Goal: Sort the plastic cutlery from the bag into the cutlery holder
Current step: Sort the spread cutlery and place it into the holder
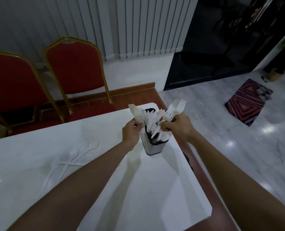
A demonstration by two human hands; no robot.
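**Head camera: both hands loaded at the mouth of the holder**

Head view places the cutlery holder just right of the frame's centre, upright near the far right corner of the white table. It is crowded with white plastic pieces leaning at mixed angles.

The left hand is curled round a bundle of white cutlery held tips-up at the holder's left rim. Whether these are knives is too blurred to tell.

The right hand clasps a few forks at the right rim. Their tines point up and lean toward the upper right of the frame.

That lean is what matters. The forks' long axis runs from upper right down to lower left, so their handles already aim into the holder's opening, which lies directly below and between the two hands. Both hands are about equally close to it. A short downward slide along that axis looks like enough to seat the forks.

Several spoons lie flat on the table at centre left, well apart from the holder. No bag can be made out.
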